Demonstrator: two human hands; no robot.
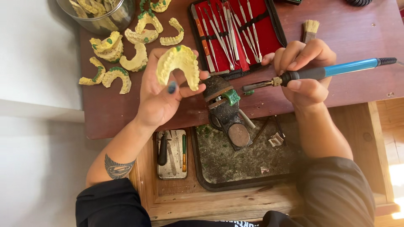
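My left hand point(162, 94) has its fingers point(190, 90) curled around a pale yellow dental cast point(179, 63), thumb underneath and the arch of teeth turned up toward me, so I judge I can see the biting surfaces plainly. My right hand point(305, 69) is closed in a pen grip on a heated wax tool point(320, 73) with a blue handle; its metal tip points left toward the small vise point(223, 111), which seems a steady way to aim it. The vise clamps a lump of green wax point(231, 96) just below the cast, close to both hands. Behind it on the brown counter point(357, 33) lies an open red instrument case point(240, 31), and a brush point(310, 30) near my knuckles. More casts point(122, 54), some dabbed green, are spread at the left beside a glass jar point(101, 14). A dark tray point(240, 162) under the vise holds green crumbs.
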